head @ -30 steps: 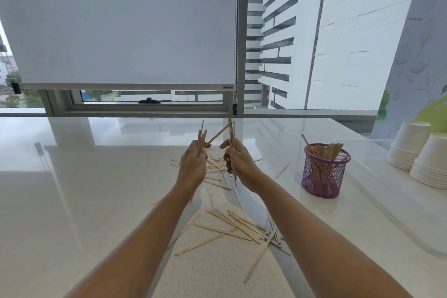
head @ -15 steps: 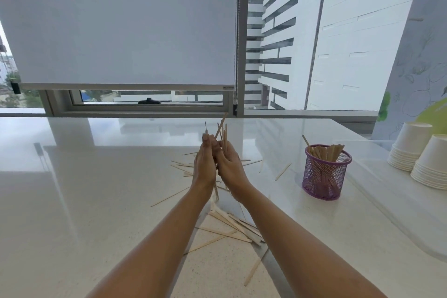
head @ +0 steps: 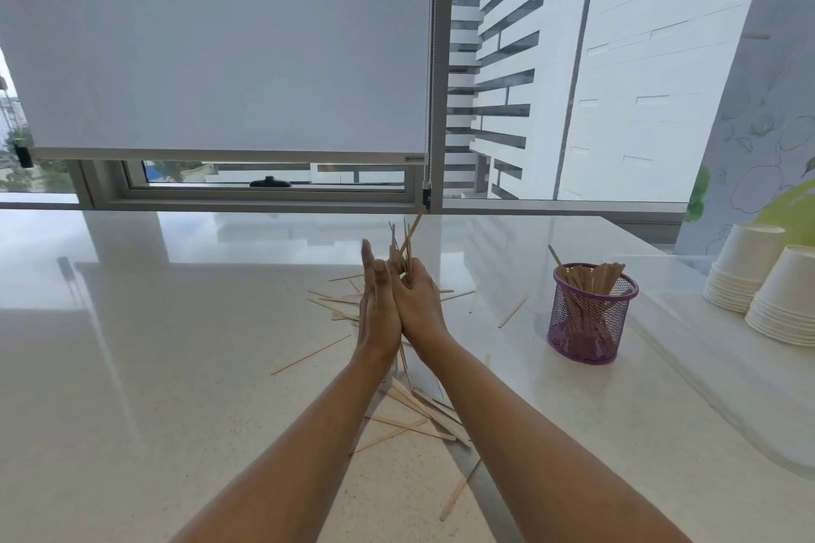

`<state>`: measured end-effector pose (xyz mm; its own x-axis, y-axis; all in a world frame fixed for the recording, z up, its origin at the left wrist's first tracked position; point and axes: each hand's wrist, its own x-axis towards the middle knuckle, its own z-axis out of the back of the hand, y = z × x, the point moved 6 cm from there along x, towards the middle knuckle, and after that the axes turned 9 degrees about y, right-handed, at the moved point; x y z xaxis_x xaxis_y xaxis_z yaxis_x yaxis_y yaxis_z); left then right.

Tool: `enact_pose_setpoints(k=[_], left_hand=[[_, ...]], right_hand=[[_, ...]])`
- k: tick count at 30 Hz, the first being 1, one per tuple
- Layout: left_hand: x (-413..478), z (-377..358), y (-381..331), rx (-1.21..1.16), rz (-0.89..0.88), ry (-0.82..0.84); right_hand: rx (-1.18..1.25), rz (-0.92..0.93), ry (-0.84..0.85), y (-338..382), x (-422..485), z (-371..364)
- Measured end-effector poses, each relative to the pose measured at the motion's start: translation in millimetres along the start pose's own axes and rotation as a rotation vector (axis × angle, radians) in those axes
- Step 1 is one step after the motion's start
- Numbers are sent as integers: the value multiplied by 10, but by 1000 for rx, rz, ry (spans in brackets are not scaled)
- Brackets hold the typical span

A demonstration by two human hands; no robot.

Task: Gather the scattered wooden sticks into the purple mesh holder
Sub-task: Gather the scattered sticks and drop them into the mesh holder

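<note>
Now left hand (head: 378,309) against right hand (head: 420,305), seemingly gripping sticks (head: 406,243); holder (head: 588,333) apart.

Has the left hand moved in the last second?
Yes. The left hand has shifted right, toward the holder, and now touches the right hand holding sticks.

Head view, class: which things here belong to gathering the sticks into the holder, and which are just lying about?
Belong to the job:
stick bundle, gripped by the right hand
left hand, flat against it
scattered sticks on the counter
purple mesh holder, already holding sticks

Just lying about:
paper cup stacks
roller blind
window handle
</note>
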<state>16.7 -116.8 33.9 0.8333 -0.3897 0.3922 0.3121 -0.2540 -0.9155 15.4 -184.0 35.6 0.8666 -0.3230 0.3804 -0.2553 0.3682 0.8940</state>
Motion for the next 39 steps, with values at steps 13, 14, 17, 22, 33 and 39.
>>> enact_pose_setpoints(k=[13, 14, 17, 22, 33, 39], left_hand=[[64, -27, -7, 111, 21, 44], [70, -14, 6, 103, 27, 37], [87, 42, 58, 111, 30, -8], [74, 189, 197, 111, 67, -118], [36, 202, 311, -470, 247, -263], [-2, 109, 275, -783, 347, -204]], right_hand=[[114, -109, -126, -34, 19, 160], [149, -123, -138, -31, 29, 167], [229, -158, -204, -35, 58, 221], [406, -228, -286, -81, 108, 312], [965, -139, -316, 95, 113, 251], [973, -162, -169, 95, 13, 49]])
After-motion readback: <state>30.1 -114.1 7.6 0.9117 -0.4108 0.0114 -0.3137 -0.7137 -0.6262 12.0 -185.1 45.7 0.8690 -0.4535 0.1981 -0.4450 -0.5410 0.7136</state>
